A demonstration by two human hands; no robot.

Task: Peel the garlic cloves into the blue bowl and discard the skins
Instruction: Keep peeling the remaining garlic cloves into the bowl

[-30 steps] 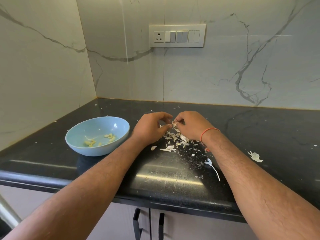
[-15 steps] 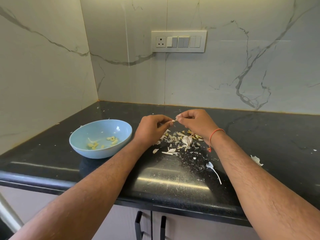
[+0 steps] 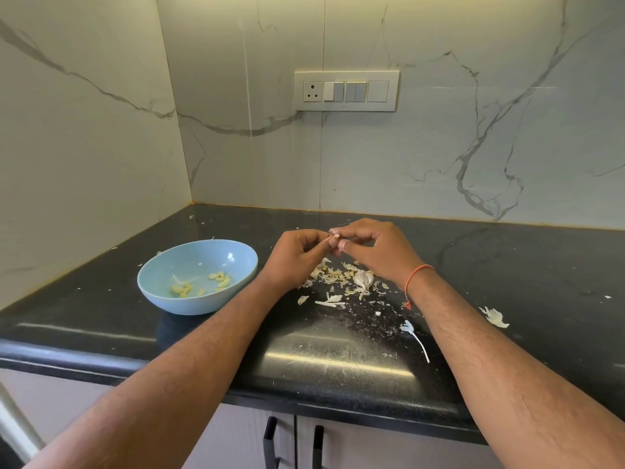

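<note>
My left hand (image 3: 297,257) and right hand (image 3: 375,248) have risen off the scattered papery garlic skins (image 3: 341,280); both now pinch one small pale garlic clove (image 3: 336,236) above the pile.

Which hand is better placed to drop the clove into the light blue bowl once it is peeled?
Left, probably. The left hand is nearer the light blue bowl; the right hand would have to cross over. Both pinch the small garlic clove.

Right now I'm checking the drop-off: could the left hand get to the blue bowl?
Probably yes. The left hand is just right of the blue bowl, with bare counter between, though its fingers are busy pinching a garlic clove with the right hand.
</note>
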